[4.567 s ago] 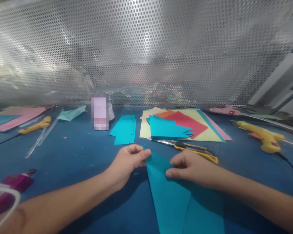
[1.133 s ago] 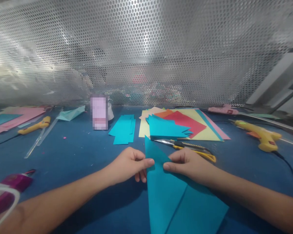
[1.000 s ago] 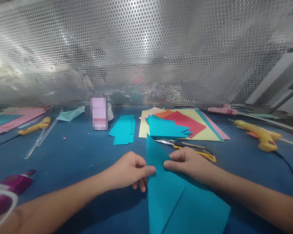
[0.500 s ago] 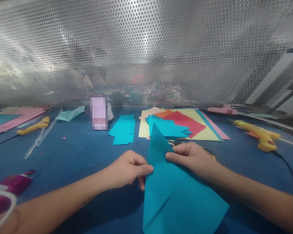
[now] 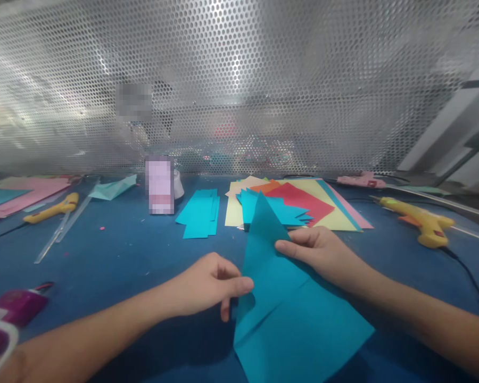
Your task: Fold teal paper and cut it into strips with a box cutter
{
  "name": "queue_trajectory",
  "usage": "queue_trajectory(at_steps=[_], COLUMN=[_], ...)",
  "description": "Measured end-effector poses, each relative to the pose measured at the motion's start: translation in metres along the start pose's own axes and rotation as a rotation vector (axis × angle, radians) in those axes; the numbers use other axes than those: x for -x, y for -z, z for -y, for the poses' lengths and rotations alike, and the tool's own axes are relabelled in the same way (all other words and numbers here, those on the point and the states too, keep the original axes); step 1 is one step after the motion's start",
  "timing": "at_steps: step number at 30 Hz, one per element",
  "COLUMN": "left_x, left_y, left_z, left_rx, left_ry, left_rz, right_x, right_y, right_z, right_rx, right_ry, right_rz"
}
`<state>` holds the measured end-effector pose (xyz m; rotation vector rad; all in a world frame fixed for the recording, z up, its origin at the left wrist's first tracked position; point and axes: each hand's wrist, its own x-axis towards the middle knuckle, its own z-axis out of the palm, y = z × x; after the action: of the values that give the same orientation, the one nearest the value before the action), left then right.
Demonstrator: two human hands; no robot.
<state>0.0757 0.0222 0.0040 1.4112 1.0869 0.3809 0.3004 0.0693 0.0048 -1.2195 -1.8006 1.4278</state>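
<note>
A large sheet of blue paper is held up in front of me, with its top narrowing to a point and a slanting crease or folded edge across its middle. My left hand pinches its left edge, thumb on the near face and fingers partly behind. On the right edge, higher up, my right hand grips the sheet between thumb and fingers. Beyond the sheet's tip lies a pile of pointed blue paper pieces. Left of that pile are several cut blue paper strips.
Coloured sheets, including a red one, lie under the pile. Yellow glue guns with cords rest at right and left. A blurred upright object stands at the back before a perforated metal panel. A magenta object sits near left.
The paper's tip has shifted slightly right and up, and my right hand has moved up a little with it. My left thumb reaches slightly further over the sheet. Both hands keep their hold.
</note>
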Motion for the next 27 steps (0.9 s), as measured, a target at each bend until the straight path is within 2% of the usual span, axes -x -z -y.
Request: queue_trajectory(at_steps=[4, 6, 11, 16, 22, 24, 27], left_x=[-0.002, -0.001, 0.003, 0.003, 0.008, 0.008, 0.006], left_y=[-0.003, -0.006, -0.011, -0.01, -0.013, -0.015, -0.017], left_z=[0.003, 0.003, 0.003, 0.007, 0.0, -0.001, -0.001], left_rx=[-0.08, -0.102, -0.12, -0.065, -0.088, -0.086, -0.064], left_ry=[-0.04, -0.046, -0.046, -0.057, -0.001, -0.007, -0.045], left_rz=[-0.153, -0.184, -0.122, -0.04, 0.112, 0.12, 0.057], right_x=[0.004, 0.005, 0.005, 0.003, 0.008, 0.011, 0.014], right_y=[-0.01, -0.013, -0.011, -0.003, -0.013, -0.017, -0.021], right_z=[0.0, 0.0, -0.002, -0.002, 0.007, 0.008, 0.01], right_rx=[0.086, 0.103, 0.009, 0.011, -0.062, -0.019, 0.053], right_ry=[0.05, 0.037, 0.009, -0.016, 0.018, 0.033, 0.063], right_rz=[0.129, 0.164, 0.124, 0.246, 0.207, 0.186, 0.167])
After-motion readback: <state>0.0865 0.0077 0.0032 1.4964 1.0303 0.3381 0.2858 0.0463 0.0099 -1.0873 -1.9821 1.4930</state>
